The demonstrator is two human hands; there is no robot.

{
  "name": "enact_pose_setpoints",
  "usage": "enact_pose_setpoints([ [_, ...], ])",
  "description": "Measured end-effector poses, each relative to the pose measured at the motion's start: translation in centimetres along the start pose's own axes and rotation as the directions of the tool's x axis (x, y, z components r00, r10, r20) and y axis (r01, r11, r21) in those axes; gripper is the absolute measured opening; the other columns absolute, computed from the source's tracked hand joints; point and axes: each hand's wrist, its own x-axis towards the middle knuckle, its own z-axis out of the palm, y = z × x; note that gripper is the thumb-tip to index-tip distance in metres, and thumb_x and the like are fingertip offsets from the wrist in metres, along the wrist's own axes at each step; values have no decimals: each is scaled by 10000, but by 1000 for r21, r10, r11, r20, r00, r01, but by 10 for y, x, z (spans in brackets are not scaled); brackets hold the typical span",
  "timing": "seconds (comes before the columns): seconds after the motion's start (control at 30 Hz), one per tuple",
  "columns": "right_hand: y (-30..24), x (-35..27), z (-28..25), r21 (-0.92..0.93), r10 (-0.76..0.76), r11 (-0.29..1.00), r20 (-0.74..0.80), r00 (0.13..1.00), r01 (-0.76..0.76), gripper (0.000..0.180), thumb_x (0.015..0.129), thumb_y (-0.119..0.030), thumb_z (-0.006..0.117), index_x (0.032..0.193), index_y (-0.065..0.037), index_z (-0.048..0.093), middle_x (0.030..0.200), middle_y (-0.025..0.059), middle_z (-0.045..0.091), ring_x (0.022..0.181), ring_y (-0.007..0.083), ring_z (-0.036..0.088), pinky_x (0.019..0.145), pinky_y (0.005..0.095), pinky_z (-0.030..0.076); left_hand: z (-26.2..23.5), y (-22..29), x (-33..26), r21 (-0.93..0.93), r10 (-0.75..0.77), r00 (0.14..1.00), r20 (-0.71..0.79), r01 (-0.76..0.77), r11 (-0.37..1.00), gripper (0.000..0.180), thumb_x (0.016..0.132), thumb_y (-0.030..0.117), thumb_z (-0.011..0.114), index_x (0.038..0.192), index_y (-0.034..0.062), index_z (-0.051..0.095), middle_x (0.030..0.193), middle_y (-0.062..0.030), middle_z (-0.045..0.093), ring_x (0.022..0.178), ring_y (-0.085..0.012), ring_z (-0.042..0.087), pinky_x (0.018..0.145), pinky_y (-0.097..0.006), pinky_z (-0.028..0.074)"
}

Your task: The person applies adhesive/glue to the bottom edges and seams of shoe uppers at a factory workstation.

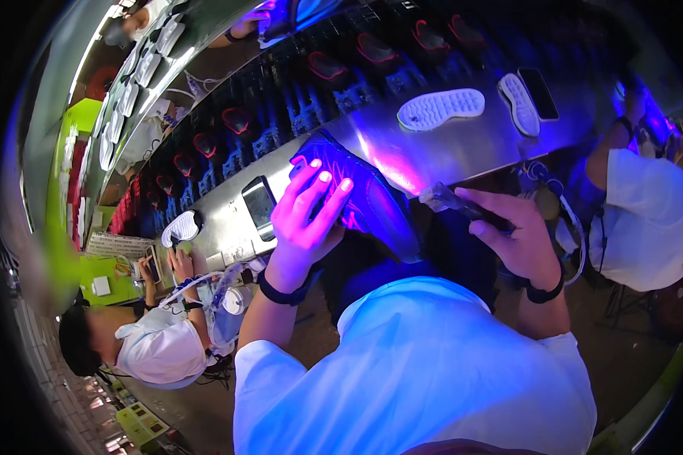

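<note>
A yellow-green printed sheet (140,425) lies on the floor at about seven o'clock, and a small white square card (101,286) sits on the green table (91,269) at nine o'clock; their print is too small to make out. A dark phone (259,205) lies flat on the shiny metal bench (463,144) just left of centre, with another dark phone (539,93) at about one o'clock beside two white shoe soles (441,108), tread side up. The dark blue shoe (364,197) sits near the centre of the view, over the bench's near edge, tilted with its toe down toward five o'clock; violet light glows pink across its upper. The left hand (305,220) holds the shoe from the left side, fingers spread over the upper, nails lit bright. The right hand (512,235), at three o'clock of the shoe, is closed round a dark-handled tool (455,203) whose pale tip points at the shoe. Both wrists wear dark bands.
</note>
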Motion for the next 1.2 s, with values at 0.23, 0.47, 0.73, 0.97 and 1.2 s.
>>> enact_pose_setpoints([
  [0.23, -8, 10, -5, -46, -93, 995, -13, 996, 92, 482, 827, -4, 727, 1299, -81, 673, 1103, 152, 732, 939, 305, 715, 833, 345, 551, -7, 12, 5, 74, 126, 991, 40, -129, 989, 597, 595, 56, 788, 1155, 262, 769, 1176, -68, 632, 1090, -344, 676, 774, -398, 613],
  [0.47, 2, 16, -3, -43, -167, 985, -11, 986, 167, 490, 815, -5, 732, 1296, -82, 674, 1001, 149, 723, 854, 299, 694, 790, 345, 545, -4, 15, 9, 90, 137, 990, 45, -141, 986, 598, 596, 47, 771, 1151, 269, 773, 1168, -62, 643, 1098, -338, 674, 774, -395, 612],
  [0.73, 10, 9, -3, 9, -112, 994, 101, 988, 112, 499, 802, 0, 732, 1290, -88, 681, 839, 130, 678, 748, 279, 656, 708, 336, 511, 11, 13, -7, 14, -21, 999, 48, 21, 1000, 618, 561, 16, 782, 1159, 172, 765, 1140, -105, 644, 1108, -367, 671, 880, -478, 602],
  [0.97, 20, 5, 9, 98, -40, 995, 122, 992, 28, 451, 824, -56, 723, 1273, -55, 684, 967, 117, 718, 805, 234, 666, 742, 319, 503, 18, 20, -19, -81, -185, 980, 76, 191, 978, 669, 566, 39, 812, 1223, 124, 727, 1108, -122, 609, 1100, -394, 660, 970, -537, 563],
  [1.2, 21, 15, 8, 67, -26, 998, 198, 980, 13, 473, 820, -40, 731, 1289, -66, 674, 964, 145, 722, 807, 280, 677, 766, 332, 525, 22, 10, -28, -136, -310, 941, 133, 327, 935, 746, 540, 59, 798, 1278, 100, 700, 1155, -145, 630, 1143, -384, 651, 995, -503, 551],
])
